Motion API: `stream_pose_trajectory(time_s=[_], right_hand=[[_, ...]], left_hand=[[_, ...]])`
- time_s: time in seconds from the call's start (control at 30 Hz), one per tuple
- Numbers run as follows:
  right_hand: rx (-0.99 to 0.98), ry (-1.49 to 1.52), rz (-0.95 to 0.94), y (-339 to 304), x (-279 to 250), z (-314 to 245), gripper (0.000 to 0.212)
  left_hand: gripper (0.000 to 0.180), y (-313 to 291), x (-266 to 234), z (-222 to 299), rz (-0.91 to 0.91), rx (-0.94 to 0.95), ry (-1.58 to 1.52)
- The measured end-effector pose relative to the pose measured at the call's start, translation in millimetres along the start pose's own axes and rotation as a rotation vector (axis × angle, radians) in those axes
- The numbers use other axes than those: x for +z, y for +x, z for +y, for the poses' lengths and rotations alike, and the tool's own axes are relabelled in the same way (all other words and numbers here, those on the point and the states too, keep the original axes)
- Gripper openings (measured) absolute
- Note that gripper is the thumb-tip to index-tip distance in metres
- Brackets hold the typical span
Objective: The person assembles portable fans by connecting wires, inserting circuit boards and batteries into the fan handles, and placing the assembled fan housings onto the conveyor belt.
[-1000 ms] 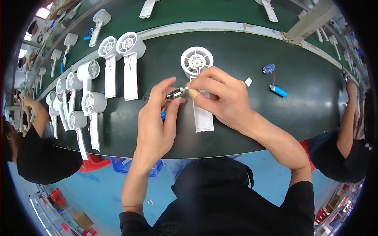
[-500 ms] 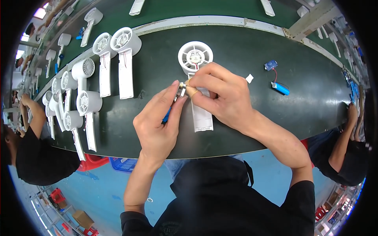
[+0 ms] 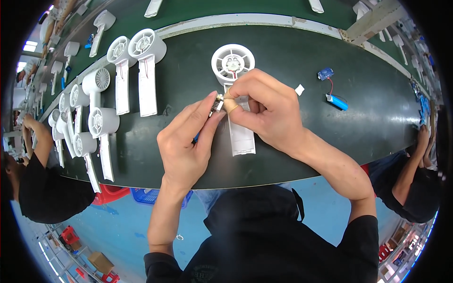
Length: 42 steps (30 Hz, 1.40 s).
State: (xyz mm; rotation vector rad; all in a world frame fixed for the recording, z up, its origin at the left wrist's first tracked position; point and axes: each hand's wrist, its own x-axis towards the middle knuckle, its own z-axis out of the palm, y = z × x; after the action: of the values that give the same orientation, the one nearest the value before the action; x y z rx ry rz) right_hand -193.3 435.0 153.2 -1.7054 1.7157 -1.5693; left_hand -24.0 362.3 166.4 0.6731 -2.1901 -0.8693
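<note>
Between the thumb and fingers of my left hand (image 3: 181,141) is a small circuit board (image 3: 217,104), held tilted. A bit of a blue battery (image 3: 195,137) shows below those fingers, mostly hidden. My right hand (image 3: 271,111) is closed in a pinch at the board's upper right end, with tan covers on its thumb and index fingertip. What lies inside that pinch is too small to make out. Beneath both hands a white handheld fan (image 3: 242,141) lies on the table, round head away from me, its handle open like a tray and partly covered by my right hand.
On the dark green table (image 3: 292,56), a loose blue circuit board (image 3: 325,73) wired to a blue battery (image 3: 337,102) lies right, near a white scrap (image 3: 299,89). Several white fans (image 3: 147,70) stand left. A pale rail (image 3: 226,22) runs behind. Co-workers sit on both sides.
The whole view has shifted slightly. My hands keep their grip at the circuit board, and less of the blue battery shows below my left fingers.
</note>
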Motion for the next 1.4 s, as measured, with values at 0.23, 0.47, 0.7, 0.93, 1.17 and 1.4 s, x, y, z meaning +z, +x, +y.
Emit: stream_pose_trajectory(time_s=[0.23, 0.47, 0.7, 0.93, 1.17, 1.4], right_hand=[[-0.206, -0.168, -0.026, 1, 0, 10, 0.022], [-0.292, -0.251, -0.099, 5, -7, 14, 0.023], [-0.158, -0.382, -0.066, 4, -11, -6, 0.027], [0.765, 0.306, -0.118, -10, -16, -37, 0.053], [0.433, 0.058, -0.09, 160, 24, 25, 0.047], [0.35, -0.159, 0.007, 239, 67, 137, 0.047]], left_hand=[[0.032, 1, -1, -9, -0.059, 0.039, 0.01], [0.032, 0, -4, -14, -0.112, 0.028, -0.054], [0.029, 6, 2, -5, -0.052, -0.077, -0.129], [0.024, 21, -3, 2, -0.19, -0.463, -0.53], [0.03, 190, -49, -65, 0.031, -0.315, 0.044], [0.034, 276, -40, -146, 0.221, -0.402, 0.479]])
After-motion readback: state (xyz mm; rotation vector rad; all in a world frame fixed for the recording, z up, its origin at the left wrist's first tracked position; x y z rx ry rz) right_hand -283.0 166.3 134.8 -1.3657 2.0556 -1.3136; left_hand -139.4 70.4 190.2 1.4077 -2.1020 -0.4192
